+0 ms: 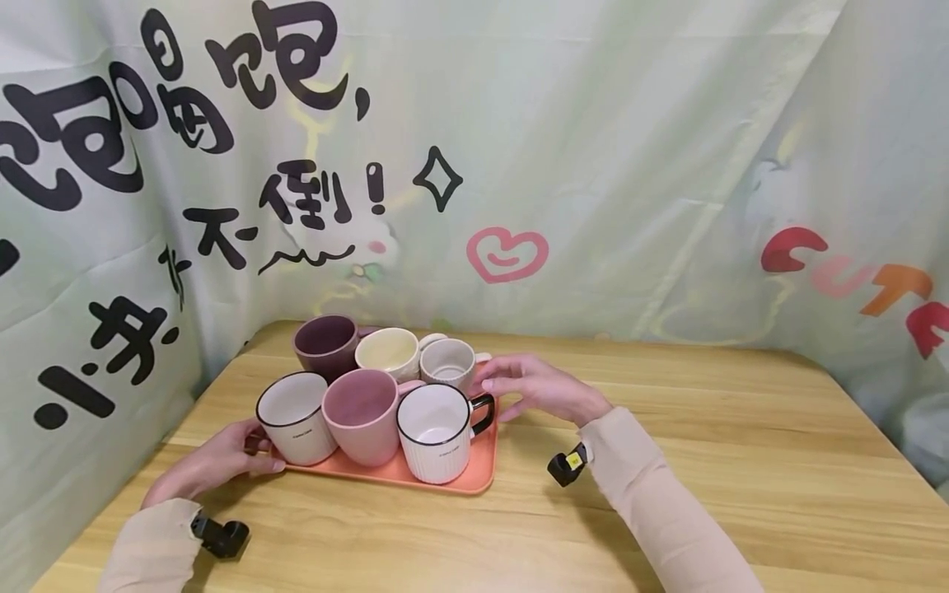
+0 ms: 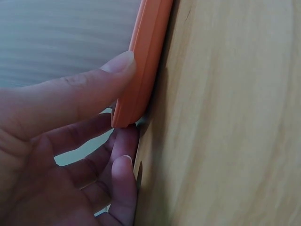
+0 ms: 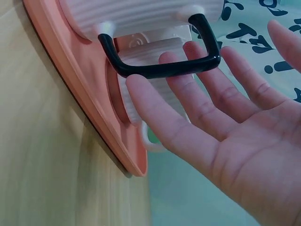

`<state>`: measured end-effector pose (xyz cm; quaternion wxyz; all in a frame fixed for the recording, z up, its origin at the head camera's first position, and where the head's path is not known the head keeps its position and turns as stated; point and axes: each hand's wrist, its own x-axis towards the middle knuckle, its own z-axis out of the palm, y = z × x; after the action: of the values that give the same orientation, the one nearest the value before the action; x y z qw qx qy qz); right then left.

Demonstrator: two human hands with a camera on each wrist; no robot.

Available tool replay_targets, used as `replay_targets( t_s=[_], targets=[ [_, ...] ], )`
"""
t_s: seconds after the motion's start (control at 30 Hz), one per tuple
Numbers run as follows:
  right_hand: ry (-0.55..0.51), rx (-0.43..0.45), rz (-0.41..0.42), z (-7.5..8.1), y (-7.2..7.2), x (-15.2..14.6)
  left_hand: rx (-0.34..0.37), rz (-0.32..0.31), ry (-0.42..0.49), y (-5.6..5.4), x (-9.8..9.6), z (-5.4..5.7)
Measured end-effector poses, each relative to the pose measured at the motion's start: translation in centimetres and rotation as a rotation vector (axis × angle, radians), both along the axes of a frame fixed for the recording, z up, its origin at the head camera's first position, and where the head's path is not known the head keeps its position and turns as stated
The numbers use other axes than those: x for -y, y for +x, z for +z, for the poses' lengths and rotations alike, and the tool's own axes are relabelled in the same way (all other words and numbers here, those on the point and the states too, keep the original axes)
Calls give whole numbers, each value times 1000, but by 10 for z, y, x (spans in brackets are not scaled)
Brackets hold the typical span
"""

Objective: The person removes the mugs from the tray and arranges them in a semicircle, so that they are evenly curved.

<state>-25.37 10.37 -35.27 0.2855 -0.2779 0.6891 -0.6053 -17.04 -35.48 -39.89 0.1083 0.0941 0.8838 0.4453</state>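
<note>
An orange tray [image 1: 485, 457] on the table carries several mugs in two rows. In front stand a white black-rimmed mug [image 1: 304, 445], a pink mug [image 1: 368, 441] and a white ribbed mug [image 1: 433, 461] with a black handle [image 3: 160, 70]. Behind are a dark purple mug [image 1: 315, 362], a cream mug [image 1: 389, 362] and a grey mug [image 1: 448, 375]. My left hand [image 1: 222, 453] grips the tray's left end, thumb on the rim and fingers bent against its end and underside. With fingers extended and spread, my right hand [image 1: 544, 391] is beside the tray's right end, near the black handle.
The wooden table [image 1: 704, 461] stretches to the right and in front of the tray. A printed curtain [image 1: 593, 165] with black lettering hangs behind the table and along its left side.
</note>
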Motion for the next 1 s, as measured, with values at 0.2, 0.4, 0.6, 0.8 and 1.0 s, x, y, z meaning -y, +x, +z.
replay_targets(
  t_s=[0.2,0.4,0.6,0.8,1.0],
  targets=[
    [-23,17,5,-2,2,4,-1,10,-31,-1,0,1],
    [-46,48,14,-7,4,7,-1,10,-27,-1,0,2],
    [-6,37,2,-16,2,10,-2,4,-26,-1,0,2],
    [-13,-8,-28,-22,1,17,-16,0,-18,-2,0,0],
    [-36,-39,-47,-26,3,20,-5,1,-9,-2,1,-1]
  ],
)
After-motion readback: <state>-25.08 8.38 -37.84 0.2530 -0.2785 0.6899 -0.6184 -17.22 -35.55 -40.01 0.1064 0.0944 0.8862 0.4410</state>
